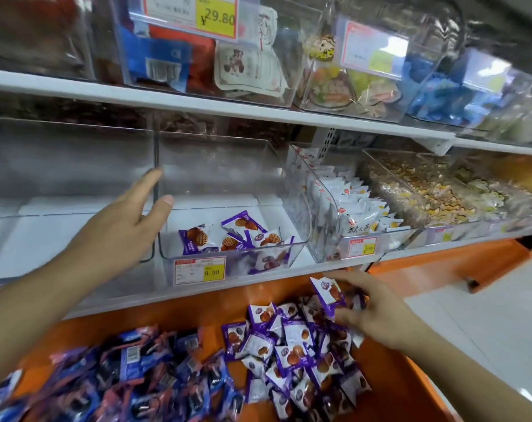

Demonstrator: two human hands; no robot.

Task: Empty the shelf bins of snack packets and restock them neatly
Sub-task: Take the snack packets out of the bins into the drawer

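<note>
At the lower left of the frame a heap of blue packets [131, 379] lies on the orange tray [389, 388]. Above it, at middle left, the left hand [121, 226] reaches to the near left wall of the clear bin [228, 190], its grip released, fingers spread and holding nothing. In the middle of the frame that bin holds only a few purple packets [234, 236] along its front, behind a price tag [200, 270] marked 9.90. Below, at lower centre, the purple pile [298, 345] waits on the tray. At lower right the right hand [377, 315] pinches one purple packet [328, 293] off the pile's top. The pinch looks light, so I judge the packet could slip back, or land askew in the bin and spoil the neat rows. The purple and blue heaps lie close together, so stray packets could mix.
</note>
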